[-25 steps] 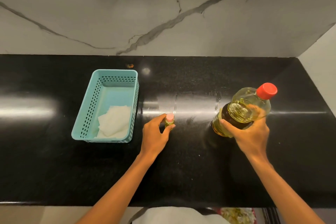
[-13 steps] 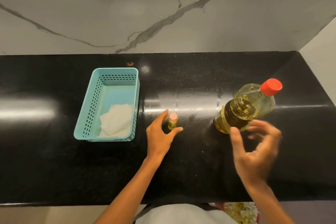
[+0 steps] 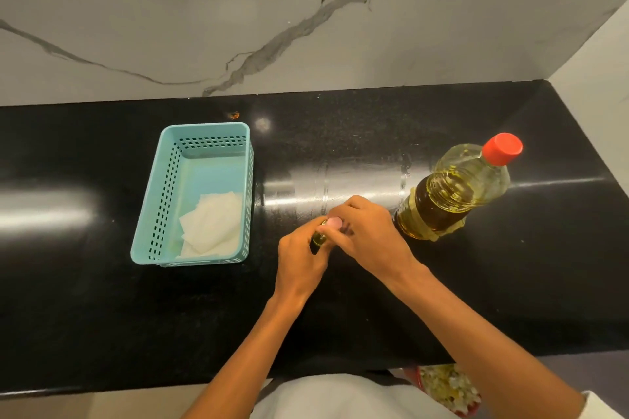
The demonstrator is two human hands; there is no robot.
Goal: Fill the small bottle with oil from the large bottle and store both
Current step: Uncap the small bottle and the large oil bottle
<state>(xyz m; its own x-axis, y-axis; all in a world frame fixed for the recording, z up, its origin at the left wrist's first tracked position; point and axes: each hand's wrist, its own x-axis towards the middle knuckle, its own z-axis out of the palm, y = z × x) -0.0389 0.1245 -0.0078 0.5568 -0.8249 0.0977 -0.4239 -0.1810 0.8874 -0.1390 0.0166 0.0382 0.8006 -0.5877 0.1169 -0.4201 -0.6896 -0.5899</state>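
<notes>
The small bottle (image 3: 320, 237) of yellow oil stands on the black counter at the centre, mostly hidden by fingers. My left hand (image 3: 301, 260) grips its body from below. My right hand (image 3: 369, 236) has its fingers closed around the bottle's pink cap (image 3: 334, 222). The large oil bottle (image 3: 452, 192), clear with a red cap (image 3: 503, 149) and a dark label, stands upright just right of my right hand, with nothing holding it.
A teal perforated basket (image 3: 156, 201) sits left of the hands with a folded white tissue (image 3: 212, 224) inside. A marble wall rises behind the black counter (image 3: 374, 316), and a side wall closes the right end.
My right hand let go of the large bottle and came left onto the small bottle's cap. My left hand closed around the small bottle's body.
</notes>
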